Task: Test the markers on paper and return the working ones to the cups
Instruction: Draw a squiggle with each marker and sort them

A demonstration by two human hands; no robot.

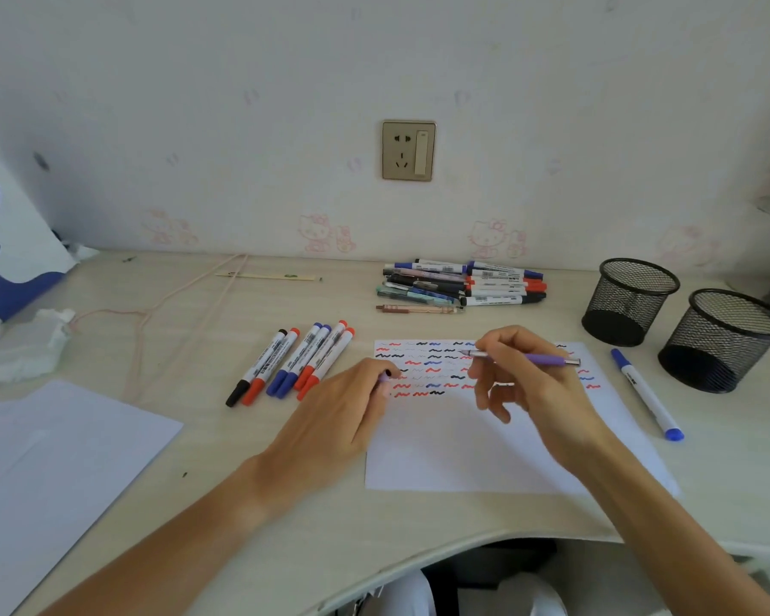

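Desk [285,504] fills the view, pale wood-grain, and there's a loose white sheet [54,473] on its left side. Test paper [472,446] sits in the centre, its top part covered in rows of red, blue and black squiggles. Two black mesh cups [630,301] stand at the right, side by side and touching or nearly so, near the paper's far right corner. A pile of pens and markers [463,284] lies beyond the paper, toward the wall. Six markers in a row [294,364] lie just left of the paper, capped in black, red and blue. One blue-capped marker [645,393] lies alone between the paper and the nearer cup.

Now the hands, both over the paper. Right hand [530,380] pinches a purple pen [525,358] between thumb and fingers, barrel roughly level, tip pointing left above the squiggles. Left hand [343,415] is curled at the paper's left edge, fingertips closed round a small lilac piece [384,379], apparently the pen's cap, though it's mostly hidden. The hands are apart.
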